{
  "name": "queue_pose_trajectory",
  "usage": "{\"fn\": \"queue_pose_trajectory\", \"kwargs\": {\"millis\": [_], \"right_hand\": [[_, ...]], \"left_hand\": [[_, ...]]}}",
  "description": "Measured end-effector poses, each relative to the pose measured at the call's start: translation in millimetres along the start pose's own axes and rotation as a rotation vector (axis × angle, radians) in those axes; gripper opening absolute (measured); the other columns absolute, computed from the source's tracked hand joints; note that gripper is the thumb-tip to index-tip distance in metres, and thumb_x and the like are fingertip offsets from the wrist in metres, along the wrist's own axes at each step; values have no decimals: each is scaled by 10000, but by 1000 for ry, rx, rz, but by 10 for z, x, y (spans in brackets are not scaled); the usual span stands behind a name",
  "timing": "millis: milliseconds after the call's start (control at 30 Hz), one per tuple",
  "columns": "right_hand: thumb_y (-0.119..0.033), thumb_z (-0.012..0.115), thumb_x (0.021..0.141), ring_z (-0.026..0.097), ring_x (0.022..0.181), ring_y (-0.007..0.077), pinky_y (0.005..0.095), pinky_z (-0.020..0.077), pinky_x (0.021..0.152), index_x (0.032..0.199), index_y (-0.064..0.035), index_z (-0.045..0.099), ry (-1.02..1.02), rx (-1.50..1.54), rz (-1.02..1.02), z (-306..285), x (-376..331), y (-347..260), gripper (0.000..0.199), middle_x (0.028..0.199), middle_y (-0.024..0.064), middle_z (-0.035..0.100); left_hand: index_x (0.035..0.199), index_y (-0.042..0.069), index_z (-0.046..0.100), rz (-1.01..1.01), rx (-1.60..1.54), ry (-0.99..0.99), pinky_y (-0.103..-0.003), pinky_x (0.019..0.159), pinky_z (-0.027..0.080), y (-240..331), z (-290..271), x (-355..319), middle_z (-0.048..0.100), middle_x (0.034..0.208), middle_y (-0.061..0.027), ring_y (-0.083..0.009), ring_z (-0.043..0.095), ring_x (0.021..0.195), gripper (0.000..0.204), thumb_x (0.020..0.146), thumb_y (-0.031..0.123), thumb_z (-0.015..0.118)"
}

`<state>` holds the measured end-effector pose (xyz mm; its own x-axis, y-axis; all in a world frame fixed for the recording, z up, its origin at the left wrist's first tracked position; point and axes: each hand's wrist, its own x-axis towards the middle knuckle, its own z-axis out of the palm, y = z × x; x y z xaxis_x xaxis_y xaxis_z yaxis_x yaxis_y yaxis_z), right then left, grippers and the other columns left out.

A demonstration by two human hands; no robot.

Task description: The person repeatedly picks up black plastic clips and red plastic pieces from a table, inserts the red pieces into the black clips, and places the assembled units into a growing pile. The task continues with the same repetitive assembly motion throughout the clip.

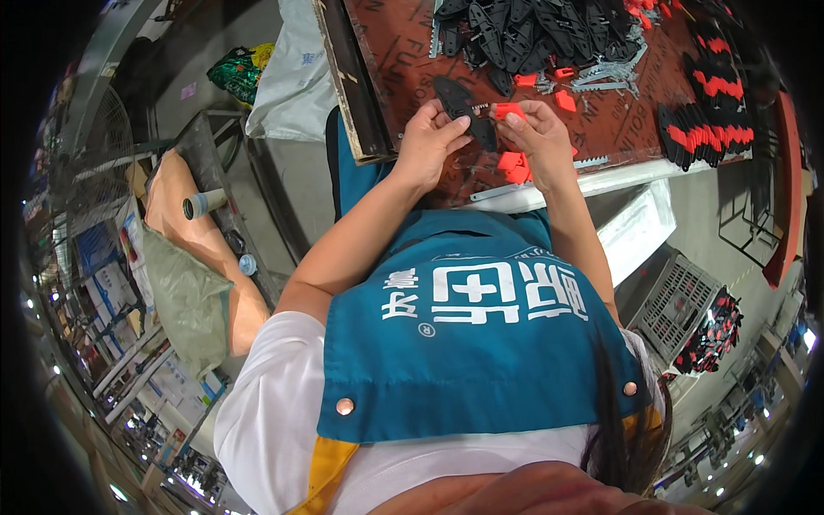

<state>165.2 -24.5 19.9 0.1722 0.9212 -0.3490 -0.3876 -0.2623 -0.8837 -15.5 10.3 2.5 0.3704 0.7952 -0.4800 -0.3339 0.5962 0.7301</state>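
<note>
My left hand (429, 144) pinches a black plastic handle-shaped part (457, 96) between thumb and fingers, over the near edge of the table. Close beside it, my right hand (542, 144) grips a small red plastic piece (508, 112) by its right end. A thin, spring-like bit (481, 107) shows between the two parts; whether it is joined to either I cannot tell. More red pieces (515, 166) lie on the table just below my right hand. Farther back is a heap of similar black parts (528, 34), with loose metal toothed strips (614, 75) to its right.
Rows of black-and-red pieces (708, 136) line the right side of the reddish-brown table (395, 51). A raised wooden edge (356, 86) bounds its left. A grey crate (678, 300) stands low at the right. At left are a white plastic bag (292, 81) and a bench with a jar (204, 203).
</note>
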Motion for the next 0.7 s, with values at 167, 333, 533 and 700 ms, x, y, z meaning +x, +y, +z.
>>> {"fn": "queue_pose_trajectory", "kwargs": {"millis": [167, 333, 533, 700], "right_hand": [[-59, 658, 857, 609, 795, 102, 220, 496, 709, 1052, 43, 616, -14, -77, 2, 60, -74, -5, 224, 945, 84, 666], [-61, 668, 848, 608, 796, 92, 212, 491, 704, 1031, 40, 636, 61, -128, -93, 66, -140, -76, 212, 911, 68, 670], [-73, 686, 825, 616, 755, 83, 218, 493, 696, 982, 29, 665, -14, -385, -90, -5, -157, -176, 188, 839, 54, 679], [-77, 687, 816, 619, 738, 91, 223, 491, 676, 984, 26, 668, -109, -477, -81, -6, -217, -289, 197, 822, 57, 683]], "left_hand": [[1150, 67, 499, 53, 37, -72, -301, 846, 520, 80, 54, -75, 611, 1048, -31, -136, 603, 977, 274, 893, 42, 590], [1178, 51, 480, 157, 62, -45, -304, 856, 511, 116, 62, -91, 597, 1065, -43, -135, 591, 987, 304, 893, 40, 585], [1186, 38, 497, 178, 154, -160, -298, 867, 503, 199, 27, -107, 602, 1078, -53, -137, 593, 986, 302, 896, 39, 580], [1215, -15, 503, 218, 342, -229, -254, 788, 499, 296, -5, -135, 625, 1014, -65, -100, 583, 909, 358, 875, 36, 603]]}}
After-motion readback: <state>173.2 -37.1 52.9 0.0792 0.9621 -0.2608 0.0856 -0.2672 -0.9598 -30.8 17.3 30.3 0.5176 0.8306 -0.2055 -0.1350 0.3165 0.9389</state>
